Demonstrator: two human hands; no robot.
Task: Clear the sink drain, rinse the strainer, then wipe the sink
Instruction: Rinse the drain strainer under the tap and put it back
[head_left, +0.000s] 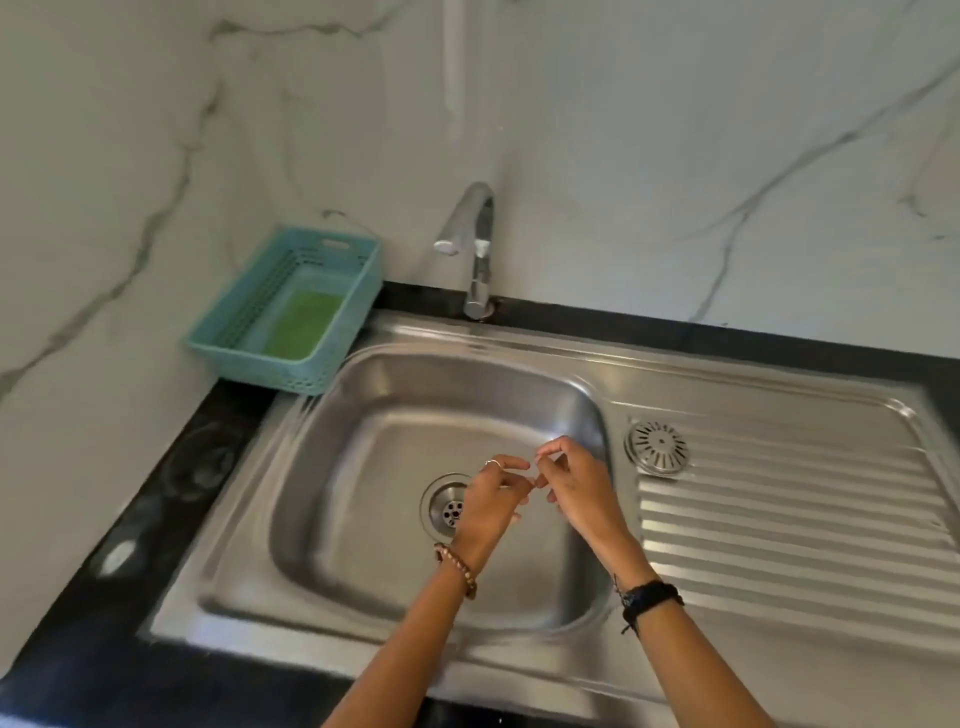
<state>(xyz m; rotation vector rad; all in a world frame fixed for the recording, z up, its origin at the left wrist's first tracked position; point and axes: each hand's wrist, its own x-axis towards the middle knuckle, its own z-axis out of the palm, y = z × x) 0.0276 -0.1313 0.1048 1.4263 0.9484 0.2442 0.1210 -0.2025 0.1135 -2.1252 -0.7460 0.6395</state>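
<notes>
A stainless steel sink (363, 415) has its open drain (445, 506) in the basin floor, partly hidden by my left hand. The round metal strainer (658, 448) lies on the ribbed drainboard, just right of the basin. My left hand (493, 506) and my right hand (574, 486) hover together over the basin, right of the drain, fingertips nearly touching. Both hands have loosely curled fingers and I see nothing held in them.
A chrome tap (475, 244) stands behind the basin with no water visible. A teal plastic basket (353, 322) with a green scrub pad (301, 325) sits at the back left on the black counter (156, 493). Marble wall panels rise behind and to the left.
</notes>
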